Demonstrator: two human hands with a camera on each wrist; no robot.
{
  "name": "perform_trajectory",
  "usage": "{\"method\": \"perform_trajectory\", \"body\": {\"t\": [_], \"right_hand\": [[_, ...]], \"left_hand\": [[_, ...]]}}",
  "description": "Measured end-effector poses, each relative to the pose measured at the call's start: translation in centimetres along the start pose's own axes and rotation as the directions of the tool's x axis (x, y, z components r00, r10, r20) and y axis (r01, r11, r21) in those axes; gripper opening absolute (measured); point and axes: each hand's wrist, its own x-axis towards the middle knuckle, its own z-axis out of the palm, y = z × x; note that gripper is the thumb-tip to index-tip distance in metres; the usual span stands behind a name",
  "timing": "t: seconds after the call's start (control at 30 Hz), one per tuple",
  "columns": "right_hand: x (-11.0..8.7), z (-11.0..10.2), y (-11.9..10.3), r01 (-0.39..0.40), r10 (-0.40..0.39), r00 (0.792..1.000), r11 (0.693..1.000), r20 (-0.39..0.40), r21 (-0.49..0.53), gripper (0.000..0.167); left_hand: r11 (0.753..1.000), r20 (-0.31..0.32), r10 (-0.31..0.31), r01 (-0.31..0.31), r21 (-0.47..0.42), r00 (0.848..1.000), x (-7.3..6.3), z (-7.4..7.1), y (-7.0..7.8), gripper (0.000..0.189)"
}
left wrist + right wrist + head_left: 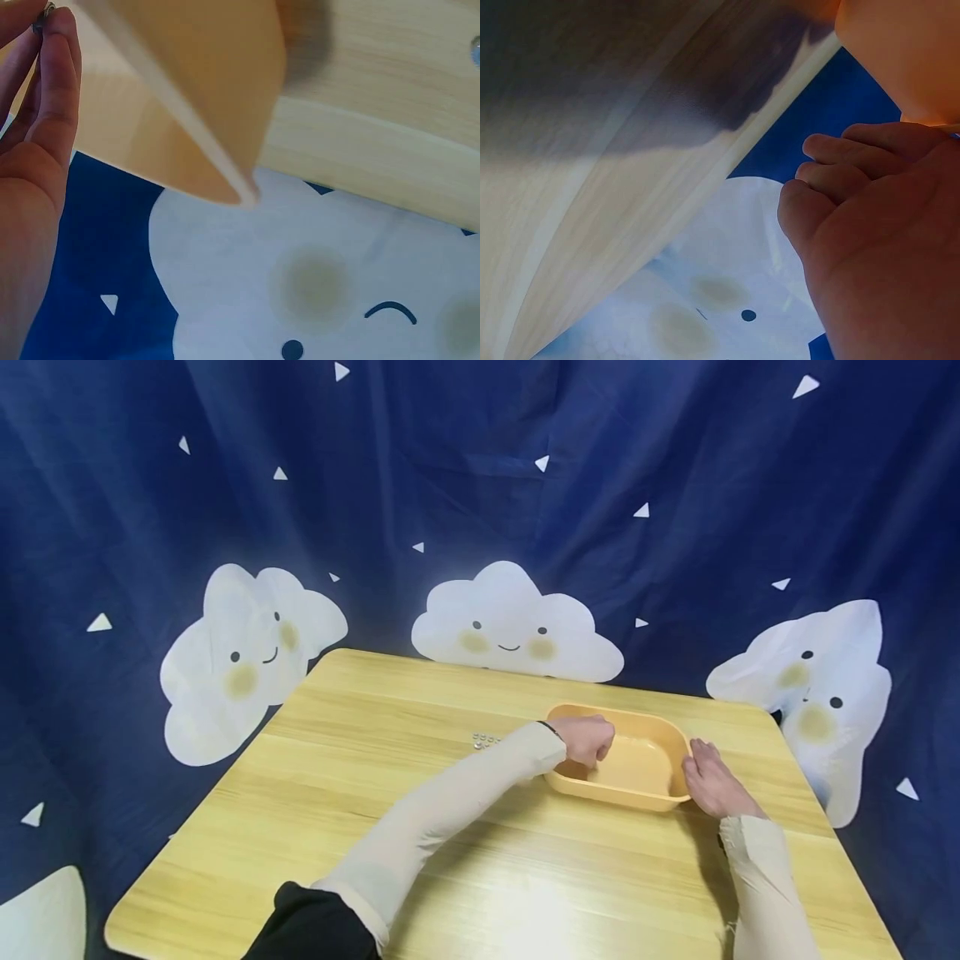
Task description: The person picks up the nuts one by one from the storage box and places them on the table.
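Observation:
A pale orange rectangular tub [637, 762] sits toward the far right of the table. My left hand [588, 739] reaches in over its left side. In the left wrist view, thumb and fingers pinch a small silvery metal piece [46, 16], largely covered by the fingertips; its exact kind cannot be told. My right hand [716, 781] lies against the tub's right end from outside, and its fingers [832, 180] are loosely extended and hold nothing. Several small silvery pieces [480, 742] lie on the table left of the tub, partly hidden by the left sleeve.
The wooden table [315, 777] has rounded corners, and its far edge runs close behind the tub. A dark blue curtain [480, 468] with white clouds hangs right behind it. The left sleeve [450, 818] crosses the middle of the table.

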Motion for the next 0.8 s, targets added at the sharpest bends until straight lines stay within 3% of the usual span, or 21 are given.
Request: {"method": "perform_trajectory", "body": {"t": [0.17, 0.3, 0.4, 0.6, 0.8], "right_hand": [[-0.1, 0.0, 0.0, -0.002, 0.002, 1.0, 1.0, 0.005, -0.004, 0.063], [-0.2, -0.1, 0.0, -0.009, 0.009, 1.0, 1.0, 0.008, -0.005, 0.063], [-0.2, -0.1, 0.1, -0.015, 0.015, 1.0, 1.0, 0.01, -0.001, 0.063], [-0.3, -0.1, 0.2, -0.022, 0.022, 1.0, 1.0, 0.01, 0.001, 0.064], [-0.2, 0.0, 0.1, -0.017, 0.017, 1.0, 1.0, 0.009, -0.002, 0.064]], "left_hand": [[0.998, -0.019, 0.064, -0.064, -0.013, 0.998, -0.5, -0.1, -0.8, 0.045], [0.99, -0.068, 0.138, -0.14, -0.023, 0.988, -1.1, -0.2, -1.5, 0.045], [0.986, -0.099, 0.158, -0.162, -0.032, 0.983, -1.7, -0.2, -1.8, 0.043], [0.99, -0.147, 0.089, -0.103, -0.093, 0.985, -2.9, -0.2, -2.5, 0.018], [0.976, -0.201, 0.005, -0.049, -0.213, 0.98, -4.5, -0.5, -3.8, 0.013]]}}
